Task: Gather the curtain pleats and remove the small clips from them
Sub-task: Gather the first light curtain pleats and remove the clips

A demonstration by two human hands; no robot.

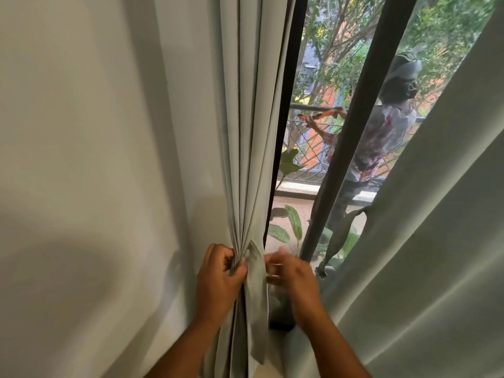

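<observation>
The left hand was closed around the gathered pleats of the pale grey-green curtain, fingers curled in from the wall side and thumb pressing from the front, so the folds were pinched into one narrow bundle. In my judgement this grip served to steady the cloth and bring the folds together where any fastener would sit. The right hand was at the curtain's window-side edge, fingers spread and loosely extended toward the outermost fold; it was blurred, and whether it had hold of anything could not be determined. No clip was visible in the view (it may be hidden within the folds or behind the fingers). A second curtain panel hung to the right, well apart, with the dark window frame between. Clip removal was not yet evident.
</observation>
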